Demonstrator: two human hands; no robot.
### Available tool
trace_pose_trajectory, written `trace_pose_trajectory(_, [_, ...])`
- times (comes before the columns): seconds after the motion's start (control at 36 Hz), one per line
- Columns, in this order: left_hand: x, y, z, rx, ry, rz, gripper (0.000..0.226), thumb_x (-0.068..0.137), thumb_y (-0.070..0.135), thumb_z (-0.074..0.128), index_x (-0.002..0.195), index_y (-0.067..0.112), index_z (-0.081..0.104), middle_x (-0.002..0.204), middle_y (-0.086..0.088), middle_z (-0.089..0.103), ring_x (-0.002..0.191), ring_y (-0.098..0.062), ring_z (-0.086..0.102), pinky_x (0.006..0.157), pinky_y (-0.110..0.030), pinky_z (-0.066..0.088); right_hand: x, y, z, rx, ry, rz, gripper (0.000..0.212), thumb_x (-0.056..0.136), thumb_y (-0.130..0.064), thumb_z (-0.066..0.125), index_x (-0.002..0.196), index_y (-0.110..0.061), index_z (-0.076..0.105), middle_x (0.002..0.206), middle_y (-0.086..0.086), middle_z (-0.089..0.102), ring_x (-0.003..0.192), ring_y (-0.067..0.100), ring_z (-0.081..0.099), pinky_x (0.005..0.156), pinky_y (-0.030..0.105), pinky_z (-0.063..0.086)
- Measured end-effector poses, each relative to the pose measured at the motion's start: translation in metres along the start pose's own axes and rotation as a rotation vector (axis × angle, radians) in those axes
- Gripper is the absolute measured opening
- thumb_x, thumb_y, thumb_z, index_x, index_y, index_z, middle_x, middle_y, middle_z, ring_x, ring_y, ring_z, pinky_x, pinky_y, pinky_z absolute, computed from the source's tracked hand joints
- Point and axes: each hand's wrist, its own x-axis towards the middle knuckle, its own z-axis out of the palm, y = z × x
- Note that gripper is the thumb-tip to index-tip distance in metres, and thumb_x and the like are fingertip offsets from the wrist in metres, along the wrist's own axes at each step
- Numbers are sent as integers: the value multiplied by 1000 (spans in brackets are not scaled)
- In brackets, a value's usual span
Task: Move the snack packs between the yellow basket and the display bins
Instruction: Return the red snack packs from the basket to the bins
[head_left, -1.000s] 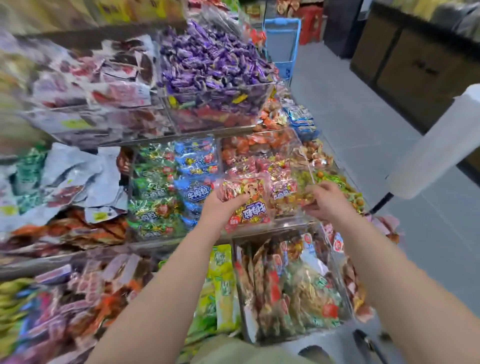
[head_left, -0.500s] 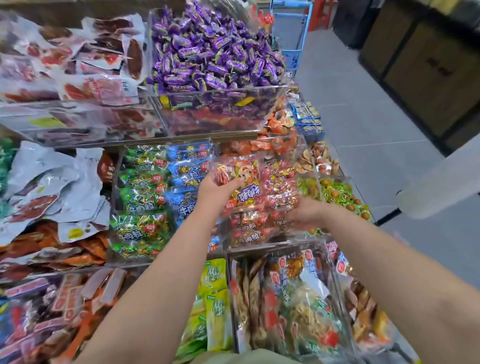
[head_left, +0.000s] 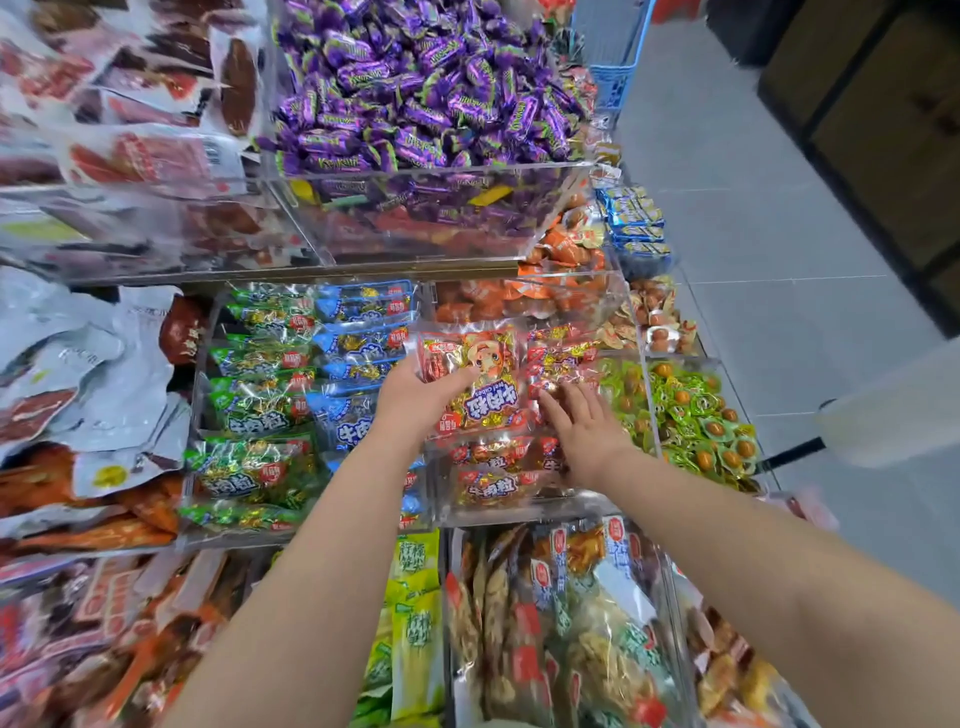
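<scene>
1. Left hand (head_left: 415, 402) clenches red snack pack (head_left: 480, 382) at its left edge; fingers hidden underneath.
2. Right hand (head_left: 587, 428) flat, fingers straight, resting on piled packs (head_left: 561, 358).
3. Held pack sits over clear bin (head_left: 467, 512); lower packs blurred.

Red pack (head_left: 475, 382) held over a clear bin (head_left: 524, 512).
The pack (glossy, gold print, cartoon figure) is tilted above the bin, gripped at its left edge by the left hand (head_left: 415, 400); matching packs (head_left: 493, 483) lie stacked inside, beneath it.
</scene>
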Motion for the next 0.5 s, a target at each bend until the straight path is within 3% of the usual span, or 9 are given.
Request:
trace_pose_trajectory(0.11, [2, -1, 0, 2, 23, -20, 87, 69, 52, 79, 141, 17, 43, 137, -2, 53, 121, -26, 52, 98, -41, 44, 14, 2, -2, -94, 48, -3, 109, 84, -24, 63, 144, -26, -27, 157, 14, -9, 143, 38, -5, 115, 52, 7])
trace_pose_trajectory(0.19, [2, -1, 0, 9, 8, -21, 78, 69, 51, 79, 133, 18, 50, 128, -2, 59, 113, -24, 58, 93, -42, 48, 23, 8, -4, -151, 69, -18, 118, 81, -31, 69, 141, -32, -33, 156, 11, -5, 142, 39, 1, 112, 52, 18])
trace_pose_trajectory(0.28, [2, 0, -2, -3, -21, -25, 77, 67, 52, 79, 131, 19, 52, 124, -2, 62, 112, -26, 60, 96, -47, 49, 27, 10, 2, -185, 90, -20, 131, 77, -38, 73, 129, -32, -47, 156, 9, -5, 142, 39, 0, 111, 54, 18])
trace_pose_trajectory(0.33, [1, 0, -2, 1, -24, -21, 65, 68, 52, 79, 121, 22, 56, 116, 2, 65, 105, -22, 63, 92, -44, 51, 26, 9, 4, -171, 86, -8, 136, 77, -38, 73, 116, -32, -57, 156, 9, -8, 142, 39, -4, 112, 56, 14])
trace_pose_trajectory(0.42, [-3, 1, -1, 12, -10, 32, 45, 71, 53, 77, 106, 33, 58, 102, 13, 65, 95, -11, 61, 77, -30, 49, 24, 11, 1, -107, 43, -24, 130, 72, -58, 71, 132, -37, -43, 156, 9, -14, 143, 37, -11, 113, 57, 3])
trace_pose_trajectory(0.5, [-6, 3, -1, 17, -17, 39, 73, 70, 56, 76, 130, 22, 52, 123, 6, 60, 116, -21, 56, 95, -38, 46, 13, 17, -9, 91, -37, -86, 121, 67, -72, 64, 146, -36, -20, 157, 6, -14, 144, 34, -13, 114, 56, -6])
